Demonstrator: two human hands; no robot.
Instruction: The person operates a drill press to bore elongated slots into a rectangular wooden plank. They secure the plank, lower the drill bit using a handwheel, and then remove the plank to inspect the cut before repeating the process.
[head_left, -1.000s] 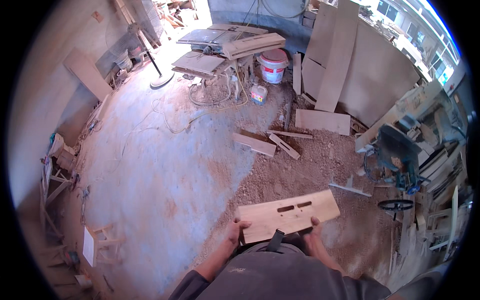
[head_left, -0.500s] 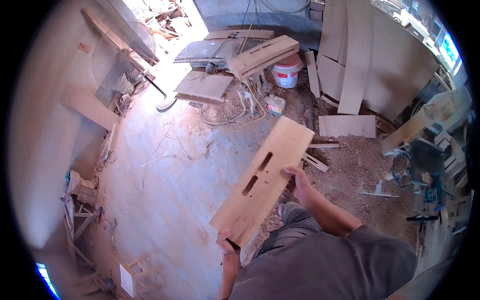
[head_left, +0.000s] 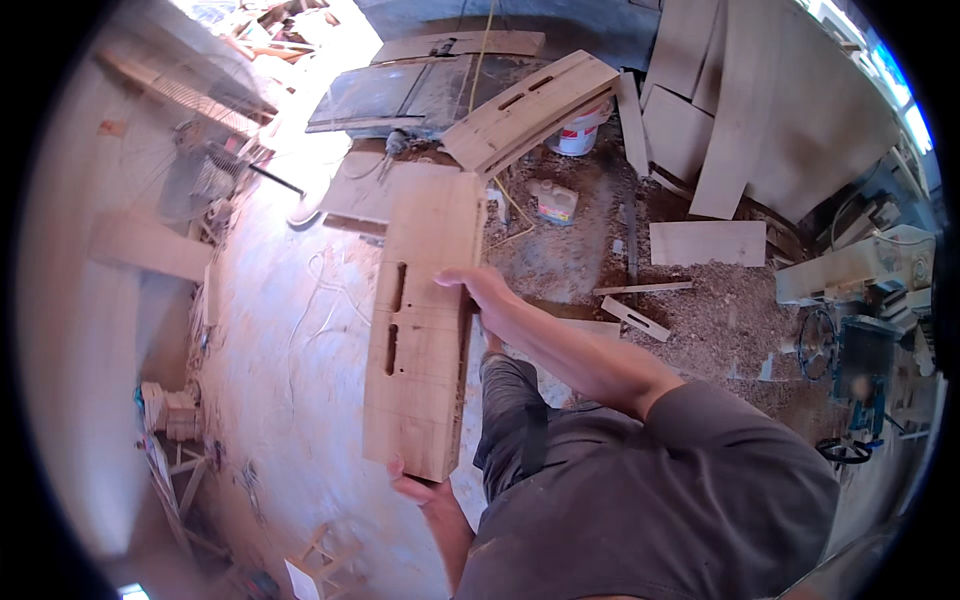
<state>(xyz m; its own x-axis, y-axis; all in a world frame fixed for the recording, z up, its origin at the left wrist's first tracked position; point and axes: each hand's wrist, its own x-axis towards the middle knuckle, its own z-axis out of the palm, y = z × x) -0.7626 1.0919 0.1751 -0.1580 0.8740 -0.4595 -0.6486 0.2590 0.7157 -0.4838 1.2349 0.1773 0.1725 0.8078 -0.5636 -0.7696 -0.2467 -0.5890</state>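
Observation:
A thick wooden board [head_left: 425, 235] hangs in the air before me, its long side running away from my body. Two long slots and a few small holes are cut in its upper face. My left hand [head_left: 415, 485] grips the near end, thumb on top and fingers hidden beneath. Farther up, my right hand [head_left: 472, 290] clasps the right edge, its thumb lying on the face. Beyond the board's far end, a stack of similar slotted boards [head_left: 535, 105] rests on a stand by the machine table [head_left: 395, 95].
A white bucket [head_left: 573, 140] and a jug [head_left: 553, 202] stand behind, right of the stand. Sheet panels [head_left: 740, 110] lean at the back right. Wood chips [head_left: 700, 315] cover the floor on the right; a cord [head_left: 318, 300] lies at left. A small wooden stool [head_left: 310, 570] is at lower left.
The board has swung leftward and now points more nearly straight away from me. Both hands have kept their hold on it, and the view has shifted.

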